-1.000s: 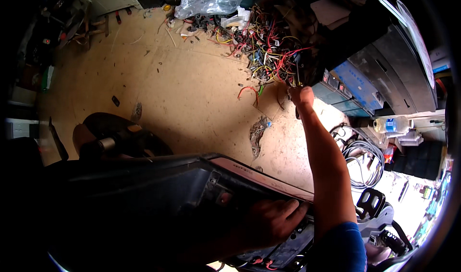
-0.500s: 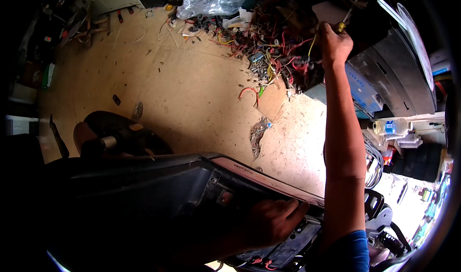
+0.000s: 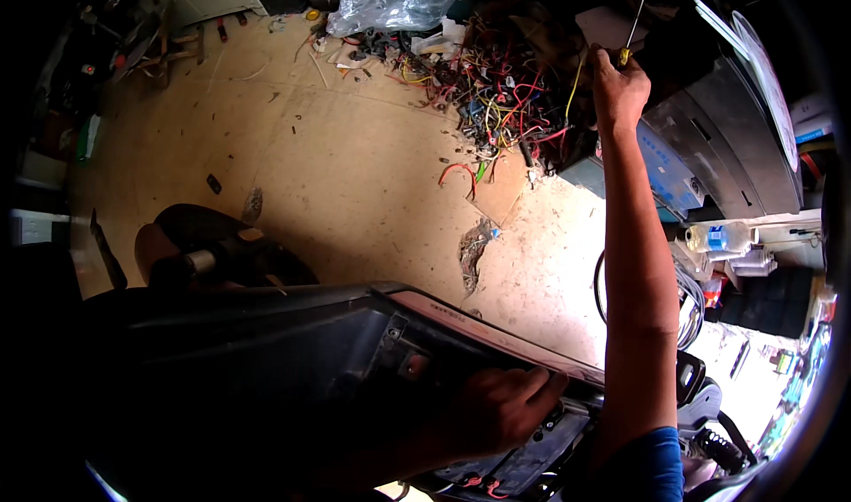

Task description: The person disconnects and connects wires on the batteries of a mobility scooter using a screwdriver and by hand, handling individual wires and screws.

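Note:
A screwdriver [image 3: 630, 34] with a yellow handle and thin metal shaft is in my right hand [image 3: 620, 87], its tip pointing up. That arm stretches far forward, over the edge of a heap of tangled wires [image 3: 519, 103]. My left hand [image 3: 507, 406] is closed low down, at the edge of a dark scooter-like vehicle body [image 3: 266, 351]; whatever its fingers pinch is too dark to make out. Close to this hand runs a pinkish side panel [image 3: 479, 325]. Below it lies a dark block [image 3: 532, 458], with red wire ends [image 3: 483, 484] beside it.
Behind the wires lies a clear plastic bag [image 3: 390, 3]. To the right stand a dark grey cabinet [image 3: 718, 147], a blue box [image 3: 669, 169] and a plastic bottle [image 3: 720, 236]. A cardboard piece [image 3: 501, 192] and scraps lie on the tan floor [image 3: 355, 174].
The screwdriver has swung more upright in my right hand, its tip shifting left. My right arm has moved slightly. My left hand stays nearly in place.

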`<state>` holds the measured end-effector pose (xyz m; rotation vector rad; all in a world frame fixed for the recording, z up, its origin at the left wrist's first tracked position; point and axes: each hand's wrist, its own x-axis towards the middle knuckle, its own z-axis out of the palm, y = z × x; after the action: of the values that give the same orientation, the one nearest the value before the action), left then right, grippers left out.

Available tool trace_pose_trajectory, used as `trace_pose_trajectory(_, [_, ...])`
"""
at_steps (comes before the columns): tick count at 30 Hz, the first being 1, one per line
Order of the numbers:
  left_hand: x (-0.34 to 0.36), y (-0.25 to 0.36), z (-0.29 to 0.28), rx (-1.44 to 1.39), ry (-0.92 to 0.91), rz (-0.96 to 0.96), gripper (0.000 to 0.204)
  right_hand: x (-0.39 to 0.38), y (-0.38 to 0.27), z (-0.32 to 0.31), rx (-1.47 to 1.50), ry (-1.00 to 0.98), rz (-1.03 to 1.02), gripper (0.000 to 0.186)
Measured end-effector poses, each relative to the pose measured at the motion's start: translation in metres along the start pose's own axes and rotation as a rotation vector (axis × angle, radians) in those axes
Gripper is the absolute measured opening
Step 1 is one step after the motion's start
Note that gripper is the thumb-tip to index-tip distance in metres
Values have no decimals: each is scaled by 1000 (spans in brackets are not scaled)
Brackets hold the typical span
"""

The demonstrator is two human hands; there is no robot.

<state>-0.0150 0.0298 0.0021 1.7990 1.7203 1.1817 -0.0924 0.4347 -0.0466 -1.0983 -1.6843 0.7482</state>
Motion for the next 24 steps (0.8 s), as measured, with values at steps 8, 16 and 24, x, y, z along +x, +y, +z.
trace_pose_trajectory(8, [1,-2,1,-11,0,-9,39,-7,46,3,-194,-139,109,38])
trace_pose_trajectory(16, [0,-3,4,-9,28,23,32,-34,108,40,-634,-428,-416,24])
trace_pose_trajectory(24, [0,0,1,-44,-88,-60,33,-110,134,124,-965,-995,-688,30])
